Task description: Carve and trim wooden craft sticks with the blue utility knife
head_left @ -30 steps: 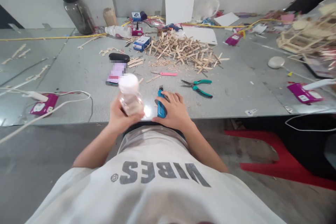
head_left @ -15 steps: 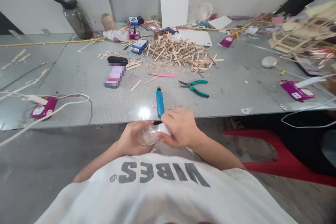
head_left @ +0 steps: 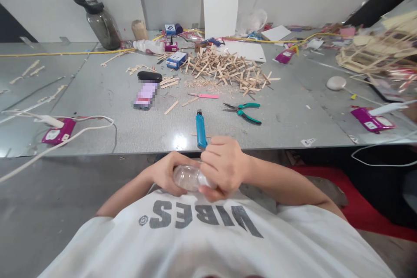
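A small clear plastic bottle [head_left: 187, 177] lies sideways between my hands, just below the table's front edge and against my white shirt. My left hand [head_left: 167, 173] is wrapped round its body. My right hand [head_left: 224, 169] is closed over its cap end, which is hidden under the fingers. A blue utility knife [head_left: 201, 128] lies on the grey table [head_left: 276, 117] right above my right hand, apart from it.
Teal pliers [head_left: 243, 110], a pink strip [head_left: 203, 95], a phone [head_left: 145, 95] and a heap of wooden sticks [head_left: 224, 67] lie further back. A dark jug [head_left: 101, 24] and a white board [head_left: 220, 4] stand by the wall. White cables [head_left: 65, 132] run left; a red stool [head_left: 329, 182] is at right.
The bottle came down from upright over the table edge to sideways at my waist. My right hand left the blue knife and closed over the bottle's cap.
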The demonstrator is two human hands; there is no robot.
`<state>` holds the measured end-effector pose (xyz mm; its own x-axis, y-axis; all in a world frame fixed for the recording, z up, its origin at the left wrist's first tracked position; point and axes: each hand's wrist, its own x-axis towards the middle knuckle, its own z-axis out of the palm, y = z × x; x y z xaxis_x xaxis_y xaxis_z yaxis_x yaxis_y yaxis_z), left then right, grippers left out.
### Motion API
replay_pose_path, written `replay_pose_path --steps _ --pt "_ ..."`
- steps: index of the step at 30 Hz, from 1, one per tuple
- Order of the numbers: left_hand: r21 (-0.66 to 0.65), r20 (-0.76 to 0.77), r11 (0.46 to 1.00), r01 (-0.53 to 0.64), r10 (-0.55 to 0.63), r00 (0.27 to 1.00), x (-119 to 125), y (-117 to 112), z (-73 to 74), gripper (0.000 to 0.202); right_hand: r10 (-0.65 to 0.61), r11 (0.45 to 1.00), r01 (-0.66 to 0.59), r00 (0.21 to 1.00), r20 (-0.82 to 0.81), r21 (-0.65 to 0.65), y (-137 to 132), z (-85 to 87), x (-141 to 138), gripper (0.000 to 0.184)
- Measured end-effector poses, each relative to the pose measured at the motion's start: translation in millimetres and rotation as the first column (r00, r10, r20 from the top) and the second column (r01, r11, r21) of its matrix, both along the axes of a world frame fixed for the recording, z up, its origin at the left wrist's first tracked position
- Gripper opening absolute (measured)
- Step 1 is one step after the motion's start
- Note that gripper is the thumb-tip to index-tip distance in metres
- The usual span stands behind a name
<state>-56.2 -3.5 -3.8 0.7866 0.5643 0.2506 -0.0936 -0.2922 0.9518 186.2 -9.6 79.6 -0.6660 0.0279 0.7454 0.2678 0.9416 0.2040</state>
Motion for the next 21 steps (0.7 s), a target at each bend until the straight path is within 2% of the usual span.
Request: replay_pose_path --steps 3,6,8,10,11,14,17,19,21 --pt "-0.142 -0.021 0.970 0.195 -0.200 0.980 0.7 7.0 8.7 0.034 0.081 0.993 -0.085 0.995 0.050 0.081 -1.1 9.9 0.0 0.069" --pt "-0.215 -0.060 0.947 0.238 -0.256 0.965 -5.5 15.8 15.3 0.045 0.062 0.992 -0.079 0.984 0.168 0.095 -2.9 25.3 8.9 0.069" --pt "-0.234 -0.051 0.942 0.240 -0.258 0.965 -10.8 20.5 19.2 0.050 0.001 0.998 -0.020 0.960 0.278 0.065 -6.3 37.5 17.6 0.052" --pt "-0.252 -0.025 0.941 0.224 -0.237 0.971 -14.7 22.9 23.3 0.050 -0.054 0.998 0.044 0.937 0.345 0.035 -11.4 49.3 25.1 0.023" --pt "-0.263 -0.013 0.940 0.217 -0.229 0.973 -15.9 23.3 25.3 0.049 -0.070 0.997 0.061 0.932 0.355 0.035 -14.2 54.4 27.6 0.016" --pt "-0.299 0.002 0.927 0.226 -0.236 0.972 -16.5 23.1 30.6 0.050 -0.058 0.997 0.038 0.943 0.328 0.067 -20.9 65.6 31.4 0.013" --pt "-0.308 0.003 0.911 0.274 -0.288 0.958 -13.8 21.7 34.1 0.056 -0.008 0.996 -0.014 0.968 0.251 0.087 -22.7 68.7 35.7 0.007" --pt "-0.233 0.025 0.940 0.251 -0.252 0.967 -10.5 18.5 37.7 0.064 0.026 0.998 -0.033 0.990 0.139 0.048 -19.9 63.8 42.8 0.007" --pt "-0.050 0.076 0.987 0.151 -0.147 0.986 -6.1 12.1 45.6 0.075 0.045 0.997 -0.047 0.999 -0.028 -0.056 -13.0 51.7 52.8 0.009"
